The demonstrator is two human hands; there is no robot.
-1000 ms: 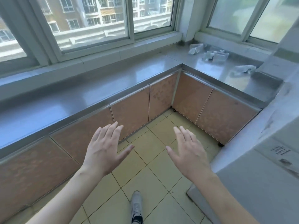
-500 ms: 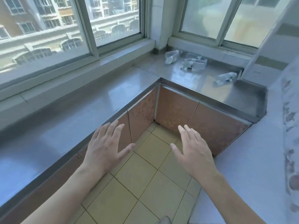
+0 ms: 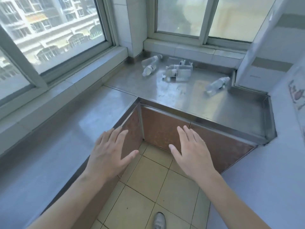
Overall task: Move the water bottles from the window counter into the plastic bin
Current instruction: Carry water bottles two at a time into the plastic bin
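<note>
Hovering spread and empty, both hands (image 3: pixel 148 156) face counter edge (image 3: pixel 189 120); water bottles (image 3: pixel 179 72) beyond.

A kitchen-like utility corner: an L-shaped stainless steel counter (image 3: pixel 173 95) over brown cabinet doors (image 3: pixel 163 129), a tiled floor (image 3: pixel 148 187) at 6 o'clock, windows (image 3: pixel 54 30) from 10 to 1 o'clock facing apartment blocks.

Bright window daylight, wide-angle edge distortion
</note>
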